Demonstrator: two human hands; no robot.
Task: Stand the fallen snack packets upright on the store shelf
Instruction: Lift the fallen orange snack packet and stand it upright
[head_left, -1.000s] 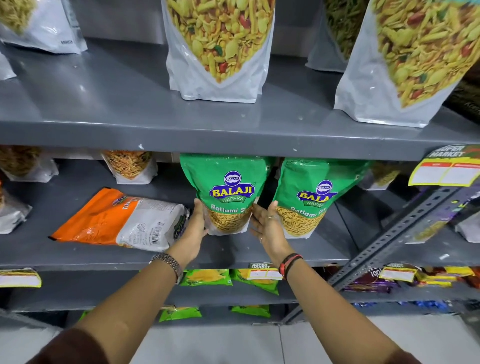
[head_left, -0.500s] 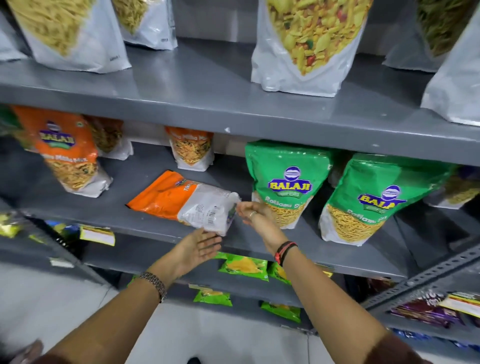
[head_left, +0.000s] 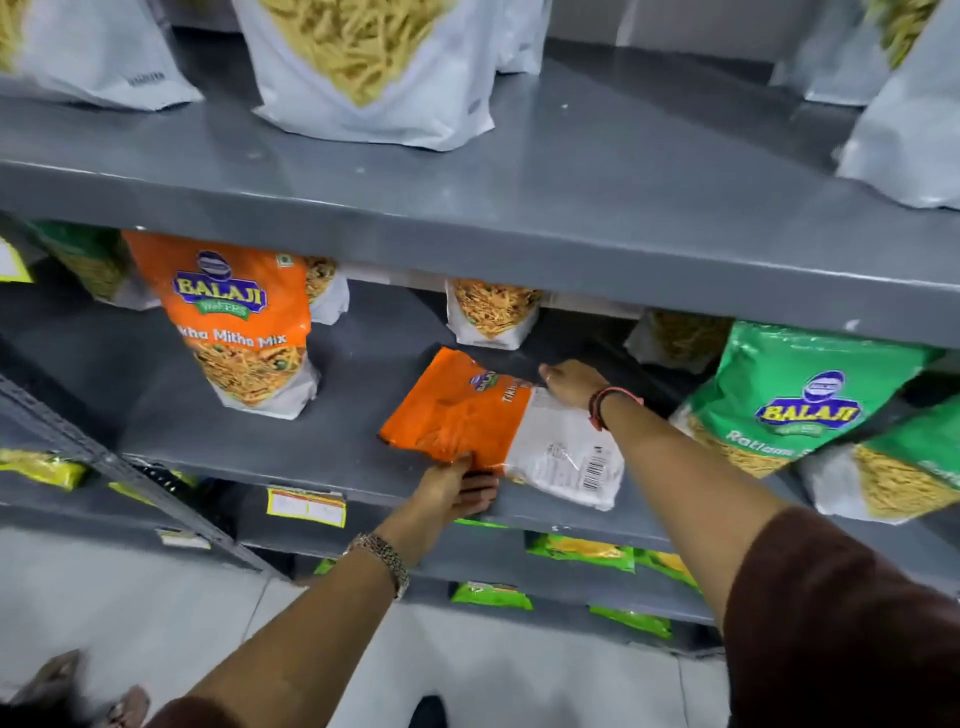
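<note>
The grey metal shelf runs wide across the view, its painted surface smooth and faintly glossy, with another flat grey shelf board above it carrying big white pouches with clear windows full of thin yellow sticks. On the middle shelf an orange Balaji packet stands upright at the left, crinkled plastic with a see-through lower panel showing mixed snack. At the right a green Balaji packet also stands, leaning a little, beside a second green one cut off by the frame edge. Between them the fallen orange packet lies flat on the shelf near its front edge, orange half toward the left, white half with a barcode toward the right, the film creased and shiny. The left hand is at the packet's near edge, its fingers tucked under the orange part and gripping it from below at the shelf lip. The right hand rests on the packet's far edge, fingers curled down over the top where orange meets white; I cannot tell how firmly it grips. A metal-link watch circles the left wrist, a red and black thread band the right.
</note>
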